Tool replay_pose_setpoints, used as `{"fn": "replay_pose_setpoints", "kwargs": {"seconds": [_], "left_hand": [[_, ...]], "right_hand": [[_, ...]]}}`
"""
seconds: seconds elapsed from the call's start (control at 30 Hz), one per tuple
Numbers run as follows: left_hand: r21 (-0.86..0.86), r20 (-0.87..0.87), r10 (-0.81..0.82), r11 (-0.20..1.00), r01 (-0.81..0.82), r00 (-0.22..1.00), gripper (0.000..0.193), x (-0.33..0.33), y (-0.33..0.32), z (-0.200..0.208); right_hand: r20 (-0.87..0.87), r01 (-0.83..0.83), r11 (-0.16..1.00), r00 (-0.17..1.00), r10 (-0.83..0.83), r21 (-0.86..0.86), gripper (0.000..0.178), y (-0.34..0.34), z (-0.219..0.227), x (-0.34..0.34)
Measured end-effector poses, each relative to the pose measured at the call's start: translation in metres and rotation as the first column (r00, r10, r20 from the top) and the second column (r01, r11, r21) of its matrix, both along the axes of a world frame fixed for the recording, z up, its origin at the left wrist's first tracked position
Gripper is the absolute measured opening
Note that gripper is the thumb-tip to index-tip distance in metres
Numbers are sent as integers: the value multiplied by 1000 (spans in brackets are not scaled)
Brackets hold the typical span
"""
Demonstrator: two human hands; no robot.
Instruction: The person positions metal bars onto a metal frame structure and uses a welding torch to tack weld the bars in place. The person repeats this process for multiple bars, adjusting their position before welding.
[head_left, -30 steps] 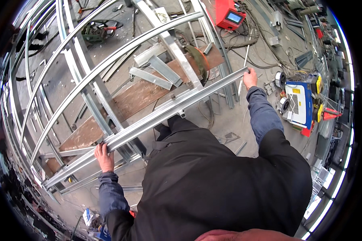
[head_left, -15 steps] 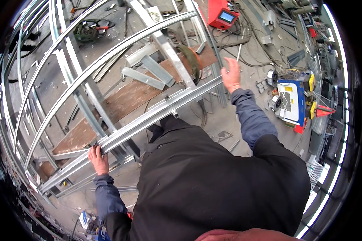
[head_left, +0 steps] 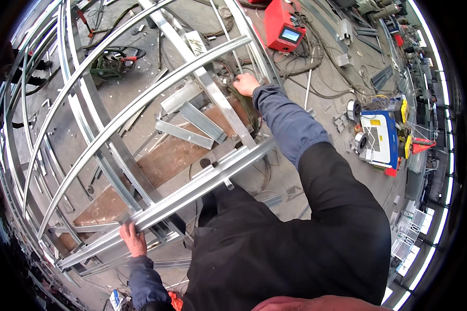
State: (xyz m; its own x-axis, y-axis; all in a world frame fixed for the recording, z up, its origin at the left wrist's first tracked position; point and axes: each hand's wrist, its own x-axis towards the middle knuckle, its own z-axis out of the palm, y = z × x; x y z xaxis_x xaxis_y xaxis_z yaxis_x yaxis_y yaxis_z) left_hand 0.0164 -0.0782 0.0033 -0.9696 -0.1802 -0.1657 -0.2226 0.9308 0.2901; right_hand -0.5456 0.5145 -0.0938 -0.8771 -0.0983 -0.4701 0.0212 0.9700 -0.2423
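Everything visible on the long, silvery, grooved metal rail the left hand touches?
The rail looks like shiny bare metal with lengthwise ridges; a small silvery tab juts from its body-facing edge. It slants from lower left to upper right. The left hand touches it; its upper end by the blue fabric right sleeve is unclear.

The head camera, left unit of a side-by-side pair, is worn on the person's head and faces steeply downward and ahead. Its wide fisheye field is upright and unmirrored, with black corners. The dark jacket [head_left: 296, 249] lies close to the lens and fills the lower centre. The field takes in the left hand [head_left: 133, 240], the right hand [head_left: 246, 84] and the metal frame [head_left: 192, 192]. A red machine [head_left: 281, 26] stands farther off. Strip lights [head_left: 422, 266] curve along the right rim.
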Motion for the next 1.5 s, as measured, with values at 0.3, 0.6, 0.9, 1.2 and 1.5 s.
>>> {"fn": "replay_pose_setpoints", "kwargs": {"seconds": [0.3, 0.6, 0.9, 1.2, 1.5], "left_hand": [[-27, 31, -39, 999, 40, 999, 68, -15, -4, 0], [-41, 45, -5, 999, 7, 999, 65, -6, 2, 2], [16, 59, -16, 1000, 15, 998, 72, -2, 0, 3], [24, 46, -7, 1000, 6, 999, 68, -2, 0, 2], [-27, -62, -57, 998, 56, 996, 69, 4, 0, 2]], "right_hand": [[401, -193, 980, 902, 159, 46, 74, 14, -97, -56], [96, 316, 949, 944, -315, 3, 47, 7, -48, -32], [-3, 508, 656, 789, -614, -558, 54, 46, 63, 6], [-285, 404, 681, 690, -665, -611, 59, 182, 71, 32], [-452, 485, 563, 336, -826, -669, 57, 278, 90, 70]]}}
